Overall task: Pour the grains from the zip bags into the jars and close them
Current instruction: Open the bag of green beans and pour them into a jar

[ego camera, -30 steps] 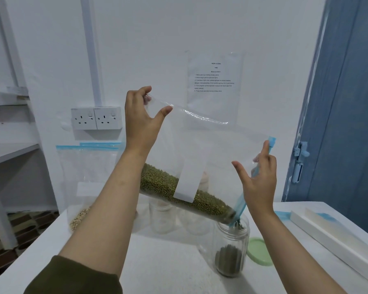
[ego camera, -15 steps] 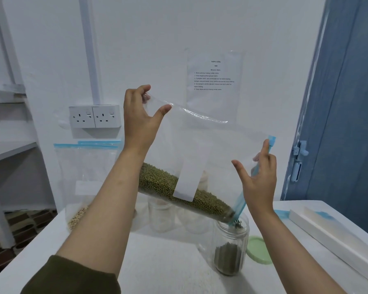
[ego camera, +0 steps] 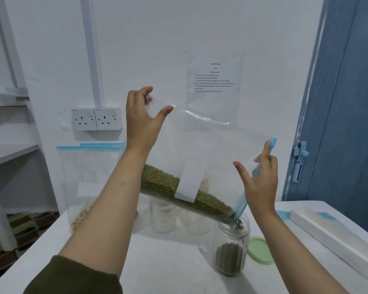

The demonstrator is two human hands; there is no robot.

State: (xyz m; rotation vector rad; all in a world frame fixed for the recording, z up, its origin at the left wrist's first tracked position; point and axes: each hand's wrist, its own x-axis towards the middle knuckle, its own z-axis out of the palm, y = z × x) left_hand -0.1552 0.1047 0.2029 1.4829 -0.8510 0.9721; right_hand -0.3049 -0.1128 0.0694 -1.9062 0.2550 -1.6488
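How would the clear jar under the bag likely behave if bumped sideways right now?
The jar probably tips fairly easily: it is tall, narrow and only part filled. With its green lid lying beside it, beans would likely spill.

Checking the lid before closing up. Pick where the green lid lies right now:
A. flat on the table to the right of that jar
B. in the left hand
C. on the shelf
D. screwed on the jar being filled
A: the green lid lies flat on the table, just right of the open jar receiving the grains.
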